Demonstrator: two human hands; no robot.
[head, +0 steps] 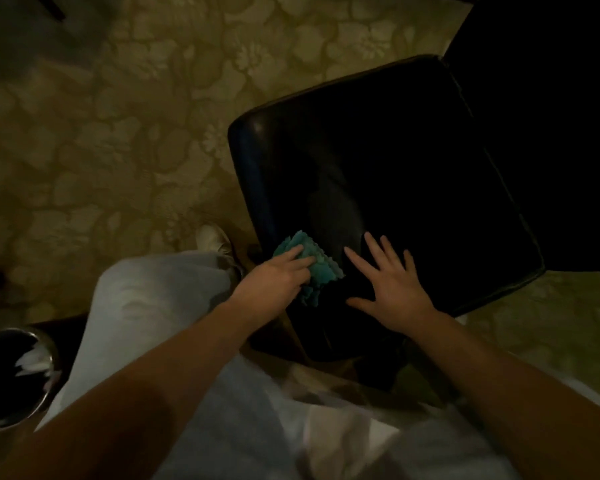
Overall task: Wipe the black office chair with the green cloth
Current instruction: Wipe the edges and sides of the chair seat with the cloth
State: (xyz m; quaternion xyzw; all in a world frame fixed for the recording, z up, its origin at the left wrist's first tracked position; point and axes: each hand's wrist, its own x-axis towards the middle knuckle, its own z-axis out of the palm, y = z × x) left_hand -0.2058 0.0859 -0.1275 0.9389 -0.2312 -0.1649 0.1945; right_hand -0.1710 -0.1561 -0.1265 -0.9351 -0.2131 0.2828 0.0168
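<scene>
green cloth (321, 268) pressed at the near left corner of the black office chair (395, 168) seat

the cloth is held down by the straight fingers of the left hand (278, 277), not clenched. the right hand (392, 289) is spread flat beside it, grasping nothing. soft and light, the cloth is best bunched from above. white scraps (32, 362) are seen in a metal bin (54, 368).

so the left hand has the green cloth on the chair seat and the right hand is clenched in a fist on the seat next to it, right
Not quite. The head view shows the right hand lying flat on the chair seat with its fingers spread, not clenched in a fist. The rest holds: the left hand has the green cloth on the seat, right next to it.
</scene>
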